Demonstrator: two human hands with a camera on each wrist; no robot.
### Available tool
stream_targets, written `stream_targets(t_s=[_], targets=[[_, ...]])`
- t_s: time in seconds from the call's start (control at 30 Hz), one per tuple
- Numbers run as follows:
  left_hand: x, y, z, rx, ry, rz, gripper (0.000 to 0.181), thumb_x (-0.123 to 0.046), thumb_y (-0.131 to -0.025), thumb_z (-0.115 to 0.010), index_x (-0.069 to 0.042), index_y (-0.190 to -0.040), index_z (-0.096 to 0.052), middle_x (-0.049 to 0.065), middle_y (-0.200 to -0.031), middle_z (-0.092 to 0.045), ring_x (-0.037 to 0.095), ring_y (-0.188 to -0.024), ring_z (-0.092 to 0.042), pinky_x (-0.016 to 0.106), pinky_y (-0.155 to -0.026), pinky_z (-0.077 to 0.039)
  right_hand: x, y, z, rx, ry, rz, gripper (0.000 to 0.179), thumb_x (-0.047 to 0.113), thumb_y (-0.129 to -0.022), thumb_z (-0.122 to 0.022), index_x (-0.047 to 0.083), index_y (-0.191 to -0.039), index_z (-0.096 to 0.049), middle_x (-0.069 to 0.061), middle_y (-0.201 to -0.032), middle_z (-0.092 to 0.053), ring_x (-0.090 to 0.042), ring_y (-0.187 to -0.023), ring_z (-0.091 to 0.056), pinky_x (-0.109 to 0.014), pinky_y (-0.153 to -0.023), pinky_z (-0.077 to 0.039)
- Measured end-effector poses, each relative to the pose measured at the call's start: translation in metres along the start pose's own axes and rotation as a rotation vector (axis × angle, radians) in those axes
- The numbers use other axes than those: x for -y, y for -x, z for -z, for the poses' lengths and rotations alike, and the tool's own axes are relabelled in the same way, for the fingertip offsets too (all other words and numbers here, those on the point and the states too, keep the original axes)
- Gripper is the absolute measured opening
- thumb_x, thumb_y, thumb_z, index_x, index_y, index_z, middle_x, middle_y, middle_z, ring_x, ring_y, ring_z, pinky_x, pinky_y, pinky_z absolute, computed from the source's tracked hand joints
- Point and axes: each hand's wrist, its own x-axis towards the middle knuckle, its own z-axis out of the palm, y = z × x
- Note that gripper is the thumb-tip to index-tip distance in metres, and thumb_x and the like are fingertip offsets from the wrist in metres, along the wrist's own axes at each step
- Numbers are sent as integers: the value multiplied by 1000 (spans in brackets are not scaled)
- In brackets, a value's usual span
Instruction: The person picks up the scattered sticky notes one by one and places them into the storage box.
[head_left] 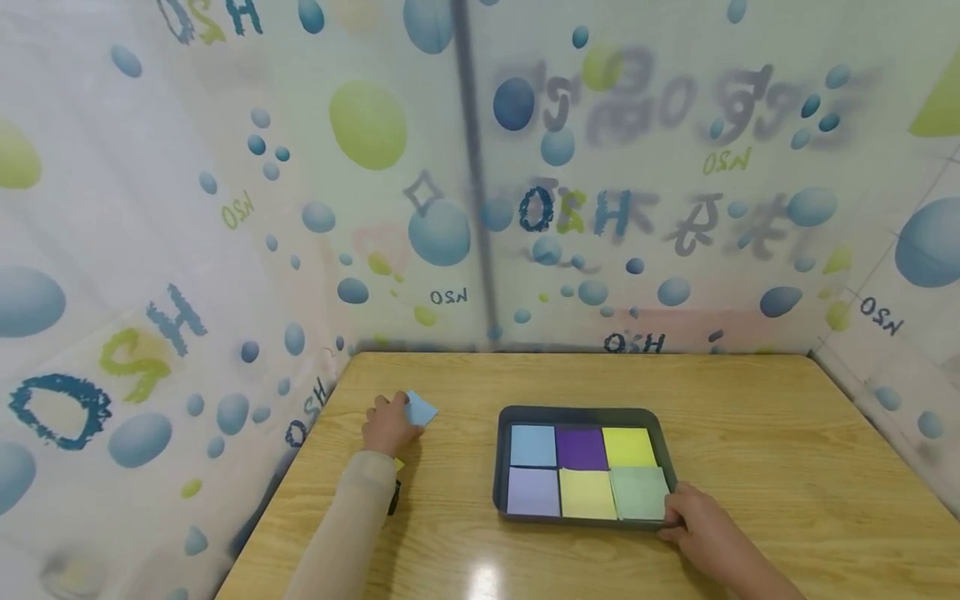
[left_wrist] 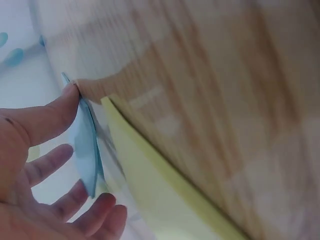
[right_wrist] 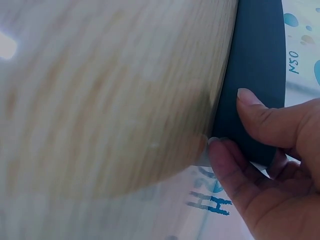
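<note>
On the left side of the table, my left hand [head_left: 388, 427] holds a light blue sticky note pad [head_left: 422, 410] near the tabletop. The left wrist view shows the thumb at one edge of the pad [left_wrist: 85, 150] and the fingers at its other side. A yellow sticky note pad [left_wrist: 155, 190] lies closer to that wrist, mostly hidden by the sleeve in the head view. My right hand [head_left: 697, 521] grips the front right corner of a dark tray [head_left: 577, 416], thumb on its outer wall [right_wrist: 257, 55] and fingers at its lower edge.
Inside the tray, square pads lie in two rows: light blue [head_left: 533, 446], purple [head_left: 581, 449] and yellow [head_left: 630, 447] behind; lavender [head_left: 534, 492], pale yellow [head_left: 587, 494] and green [head_left: 639, 492] in front. Patterned curtains [head_left: 420, 308] surround the wooden table [head_left: 465, 379].
</note>
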Motion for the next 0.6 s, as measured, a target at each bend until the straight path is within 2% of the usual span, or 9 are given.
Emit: stream_targets(t_s=[0.23,0.4,0.5,0.6], targets=[[0,-3,-2,-40,54,-12,67,-22,-81,-87,-7,-136,-53,30,-133,-43,49,-115,-48,62,-88,-47,0,0,-1,-13,5,13,30,5,-78,-82,15,-67,-57,1,-75,-46,-14,-71,-43,-23,-62,-36],[-1,-4,-4,-66,51,-3,69,-20,-79,-88,-10,-137,-53,28,-134,-45,48,-116,-49,61,-88,-47,0,0,-1,-5,3,6,29,5,-78,-82,14,-67,-58,1,-75,-46,-14,-72,-44,-23,-62,-37],[-3,-2,-3,-89,38,-8,64,-18,-83,-83,-10,-139,-51,27,-134,-48,47,-116,-50,60,-87,-47,1,0,-1,3,1,-9,28,4,-79,-82,14,-67,-58,1,-76,-47,-14,-73,-44,-23,-62,-37],[-5,0,0,-117,30,-17,51,-14,-92,-74,-9,-138,-52,27,-133,-52,45,-113,-52,58,-87,-47,2,0,0,12,1,-22,28,3,-79,-81,14,-68,-59,0,-77,-48,-15,-73,-45,-23,-62,-38]])
